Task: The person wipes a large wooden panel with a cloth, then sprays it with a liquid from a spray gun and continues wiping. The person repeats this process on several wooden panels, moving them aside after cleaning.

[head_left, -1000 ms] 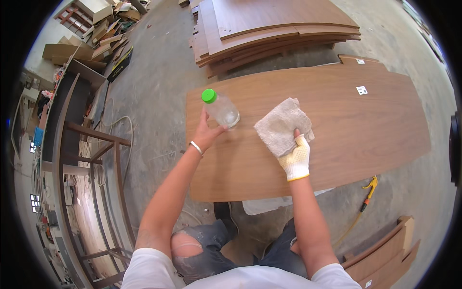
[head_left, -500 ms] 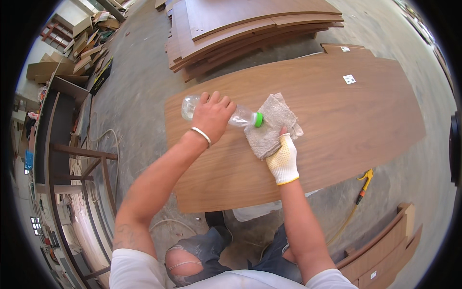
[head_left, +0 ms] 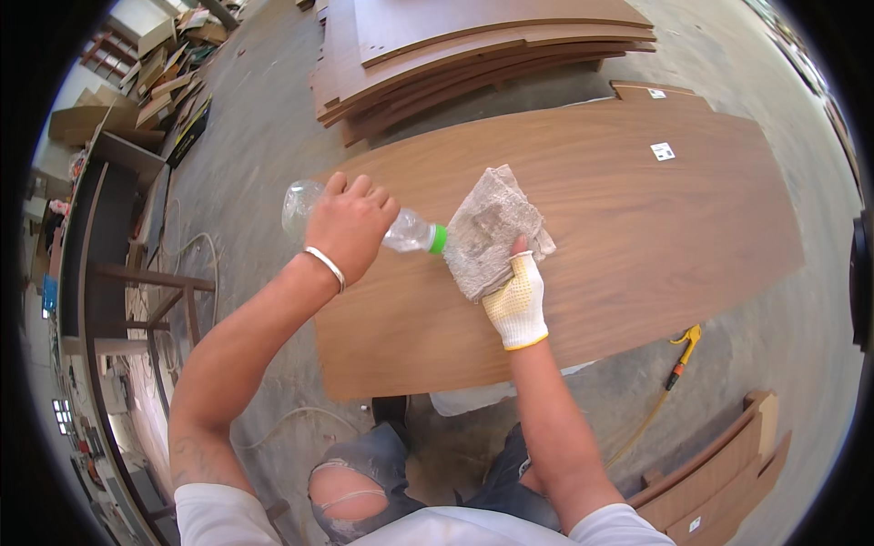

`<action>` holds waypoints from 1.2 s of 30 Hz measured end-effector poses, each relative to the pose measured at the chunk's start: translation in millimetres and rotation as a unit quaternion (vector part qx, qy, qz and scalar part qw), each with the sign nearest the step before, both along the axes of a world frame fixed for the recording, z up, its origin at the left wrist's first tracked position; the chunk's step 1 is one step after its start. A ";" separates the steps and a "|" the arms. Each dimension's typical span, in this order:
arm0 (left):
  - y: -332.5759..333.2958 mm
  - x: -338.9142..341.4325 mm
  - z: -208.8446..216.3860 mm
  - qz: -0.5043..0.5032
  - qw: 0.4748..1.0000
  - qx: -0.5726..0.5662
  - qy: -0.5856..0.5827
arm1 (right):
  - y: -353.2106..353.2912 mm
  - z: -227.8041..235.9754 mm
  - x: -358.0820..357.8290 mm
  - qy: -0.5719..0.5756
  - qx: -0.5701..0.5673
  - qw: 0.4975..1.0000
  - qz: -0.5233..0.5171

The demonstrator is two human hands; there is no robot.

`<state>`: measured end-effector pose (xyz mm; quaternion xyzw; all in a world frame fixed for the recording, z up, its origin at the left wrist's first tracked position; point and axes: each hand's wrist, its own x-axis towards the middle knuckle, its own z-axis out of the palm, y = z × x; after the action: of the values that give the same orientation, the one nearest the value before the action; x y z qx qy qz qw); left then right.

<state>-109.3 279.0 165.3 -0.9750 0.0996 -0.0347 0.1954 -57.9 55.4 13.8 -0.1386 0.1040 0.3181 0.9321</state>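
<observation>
My bare left hand (head_left: 350, 223) is wrapped round a clear plastic bottle (head_left: 408, 231) with a green cap, tilted so the cap points right toward the cloth. In my gloved right hand (head_left: 517, 298) is a folded beige-grey cloth (head_left: 496, 227), with a darker damp-looking patch on its upper face. The glove is white and yellow, and my thumb tip sticks out of it, pressing on the cloth. Both hands are over a large brown wood-grain panel (head_left: 637, 227). The bottle's cap sits close to the cloth's left edge.
Beyond the panel rises a stack of brown boards (head_left: 492, 55). A white label (head_left: 662, 151) is on the panel's far right. Near its front edge lies a yellow air blow gun (head_left: 685, 350) with a hose. More boards (head_left: 719, 482) lean at lower right; a dark frame (head_left: 146, 278) stands left.
My left hand has drawn the bottle left, away from above the cloth. My right hand has shifted slightly left with the cloth, where a darker patch now shows.
</observation>
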 end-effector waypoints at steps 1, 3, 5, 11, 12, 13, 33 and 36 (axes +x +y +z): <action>3.3 -2.0 1.9 0.025 1.000 -0.008 -0.003 | 3.6 0.6 -4.9 -0.006 -0.002 1.000 0.013; 8.9 -14.5 -2.4 0.044 0.999 -0.026 -0.018 | 11.7 3.0 -17.0 -0.020 -0.005 0.999 0.040; 15.1 -36.0 -20.4 0.032 0.998 -0.044 -0.043 | 22.2 4.0 -29.7 -0.024 -0.016 0.997 0.072; 47.1 -115.2 -76.5 0.144 0.965 -0.185 -0.118 | 39.2 10.5 -64.5 0.038 0.011 0.989 0.141; 57.5 -130.3 -88.8 0.192 0.947 -0.227 -0.125 | 37.3 13.0 -67.5 0.053 -0.001 0.987 0.149; 68.9 -144.9 -100.8 0.238 0.924 -0.248 -0.170 | 35.4 11.9 -68.0 0.067 -0.015 0.986 0.155; 205.8 -343.5 -388.1 0.535 0.395 -0.593 -0.454 | 314.5 -35.1 116.9 -0.804 -0.582 0.117 0.025; 186.1 -317.1 -385.9 0.562 0.386 -0.589 -0.433 | 377.7 -45.6 84.5 -0.810 -0.551 0.197 0.046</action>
<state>-426.4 465.1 -220.6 -0.5324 -0.6150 -0.3843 -0.4366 26.6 433.1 -31.7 -0.8029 -0.5656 -0.0639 0.1770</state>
